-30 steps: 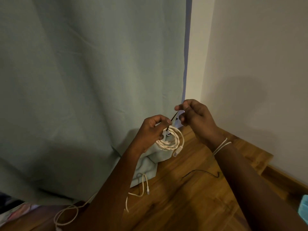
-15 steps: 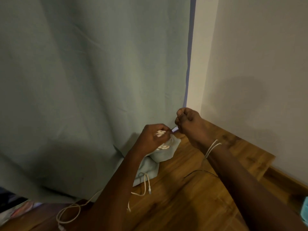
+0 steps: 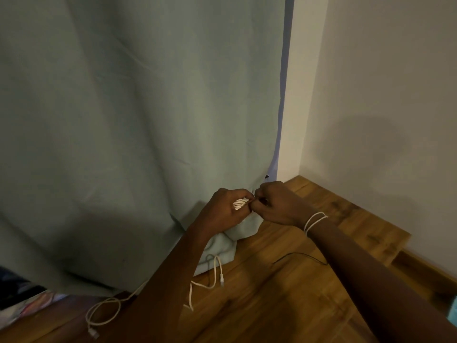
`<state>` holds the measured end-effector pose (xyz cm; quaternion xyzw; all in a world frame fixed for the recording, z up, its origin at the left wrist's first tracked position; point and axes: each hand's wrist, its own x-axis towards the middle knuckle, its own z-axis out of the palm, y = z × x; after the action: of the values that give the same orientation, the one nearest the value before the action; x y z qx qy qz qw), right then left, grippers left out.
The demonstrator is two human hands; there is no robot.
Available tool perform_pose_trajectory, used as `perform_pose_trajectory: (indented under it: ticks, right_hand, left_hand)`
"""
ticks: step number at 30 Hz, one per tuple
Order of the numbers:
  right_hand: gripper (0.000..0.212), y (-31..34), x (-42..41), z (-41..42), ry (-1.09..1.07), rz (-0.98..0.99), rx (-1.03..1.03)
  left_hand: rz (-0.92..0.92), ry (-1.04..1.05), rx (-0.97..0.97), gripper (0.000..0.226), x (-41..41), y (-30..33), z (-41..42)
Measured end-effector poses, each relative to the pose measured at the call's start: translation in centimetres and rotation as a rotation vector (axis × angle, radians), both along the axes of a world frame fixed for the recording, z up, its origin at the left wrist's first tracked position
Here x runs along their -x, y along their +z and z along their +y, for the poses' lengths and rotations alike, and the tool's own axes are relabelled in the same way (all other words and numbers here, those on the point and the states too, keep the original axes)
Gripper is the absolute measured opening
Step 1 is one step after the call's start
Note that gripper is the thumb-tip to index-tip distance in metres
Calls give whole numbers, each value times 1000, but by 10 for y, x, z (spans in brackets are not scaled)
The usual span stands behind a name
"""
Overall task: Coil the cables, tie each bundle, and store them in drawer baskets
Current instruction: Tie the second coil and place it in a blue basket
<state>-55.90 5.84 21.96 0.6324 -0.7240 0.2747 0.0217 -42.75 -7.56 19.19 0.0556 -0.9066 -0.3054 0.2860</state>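
Note:
My left hand [image 3: 226,210] grips a coiled white cable bundle [image 3: 239,203]; only a few strands show between its fingers. My right hand [image 3: 275,204] is pressed against the left, its fingertips pinching a thin dark tie [image 3: 262,200] at the bundle. The tie is almost hidden between the two hands. Both hands are held just above the wooden floor [image 3: 284,280], in front of the curtain's lower edge. A loose white cable [image 3: 217,276] lies on the floor under my left forearm. Another white cable [image 3: 103,315] loops at the lower left.
A grey-green curtain [image 3: 136,120] hangs across the left and middle, bunched on the floor. A white wall [image 3: 383,107] and a skirting board close off the right. A thin black wire [image 3: 300,256] lies on the floor. A light blue object [image 3: 453,315] peeks in at the right edge.
The hands have come together and dropped lower. The coil, open and visible a second ago, is now squeezed inside the left hand. The stretched dark tie has been drawn in short.

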Motion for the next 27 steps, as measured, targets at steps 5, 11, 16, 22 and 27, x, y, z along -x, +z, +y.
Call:
perform_pose_trajectory:
  ticks: [5, 11, 16, 22, 27]
  right_hand:
    - [39, 17, 3, -2, -11, -255, 86]
    - [34, 22, -2, 4, -83, -365, 170]
    - [47, 12, -5, 8, -145, -596, 113]
    - [28, 12, -1, 11, -193, -658, -92]
    - [14, 9, -10, 10, -209, -584, -1]
  left_hand:
    - [93, 5, -91, 7, 2, 17, 9]
    - [140, -33, -148, 4, 4, 25, 12]
    - [170, -12, -192, 14, 6, 3, 11]
    - [86, 32, -333, 12, 8, -10, 9]
    - [138, 149, -590, 12, 11, -7, 15]
